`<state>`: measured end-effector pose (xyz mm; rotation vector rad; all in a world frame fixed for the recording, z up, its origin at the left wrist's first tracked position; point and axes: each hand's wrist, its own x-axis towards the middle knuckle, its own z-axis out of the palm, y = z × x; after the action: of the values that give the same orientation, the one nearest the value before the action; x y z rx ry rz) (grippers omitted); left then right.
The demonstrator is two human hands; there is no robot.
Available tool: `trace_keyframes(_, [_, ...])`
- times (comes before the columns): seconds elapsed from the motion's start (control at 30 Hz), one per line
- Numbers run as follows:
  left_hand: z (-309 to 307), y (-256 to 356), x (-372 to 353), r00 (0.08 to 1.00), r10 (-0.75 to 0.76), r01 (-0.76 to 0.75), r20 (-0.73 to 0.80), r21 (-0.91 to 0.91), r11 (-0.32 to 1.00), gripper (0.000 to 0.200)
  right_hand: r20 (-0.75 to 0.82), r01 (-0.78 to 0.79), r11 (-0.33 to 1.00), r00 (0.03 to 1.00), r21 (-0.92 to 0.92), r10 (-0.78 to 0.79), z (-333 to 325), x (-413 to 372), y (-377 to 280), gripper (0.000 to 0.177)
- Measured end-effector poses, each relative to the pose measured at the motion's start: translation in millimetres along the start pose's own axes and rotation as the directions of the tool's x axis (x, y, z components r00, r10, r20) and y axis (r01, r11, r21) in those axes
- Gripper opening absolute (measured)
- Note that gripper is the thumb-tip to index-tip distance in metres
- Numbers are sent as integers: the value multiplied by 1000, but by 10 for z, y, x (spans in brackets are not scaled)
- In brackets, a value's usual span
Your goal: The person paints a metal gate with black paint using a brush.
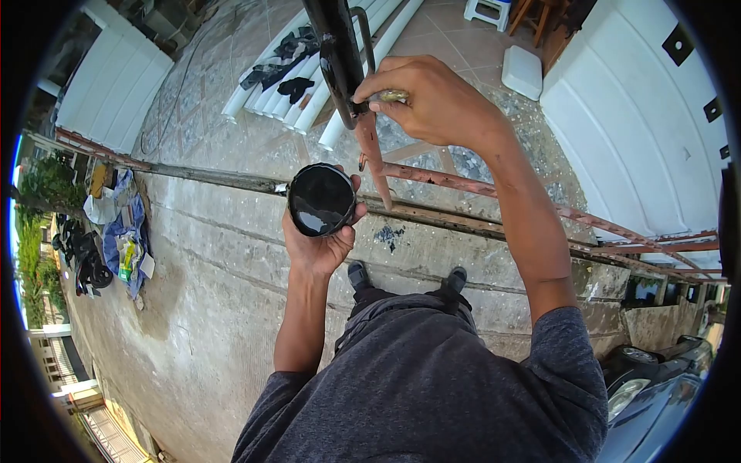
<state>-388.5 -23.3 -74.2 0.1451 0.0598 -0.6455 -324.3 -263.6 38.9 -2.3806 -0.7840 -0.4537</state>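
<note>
My left hand (333, 248) is wrapped round a small open can of black paint (320, 199), held upright with its glossy surface facing me. Up at the metal post (338, 50), my right hand (444, 104) pinches a paintbrush (392, 96) by its yellowish handle. The bristles are hidden at the post. Wet-looking black covers the upper part of the post and the curved handle bar on it. Below the brush, the post's lower section (370, 154) is reddish-brown.
White pipes (309, 96) lie on the tiles with dark rags (287, 58) on them. A reddish rail (455, 181) runs right from the post towards a white panel (625, 116). A metal floor track (224, 179) crosses before my feet. Bags (123, 231) lie left; a car (656, 409) stands right.
</note>
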Motion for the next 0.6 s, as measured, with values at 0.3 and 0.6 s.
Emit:
trace_keyframes(0.3, [37,31,-1,1000,-3,3,25,-9,1000,62,-192,58,991,981,121,-34,-321,45,-152,16])
trace_keyframes(0.6, [53,3,57,1000,-13,12,23,16,1000,63,-198,23,992,980,122,1,-356,131,-43,15])
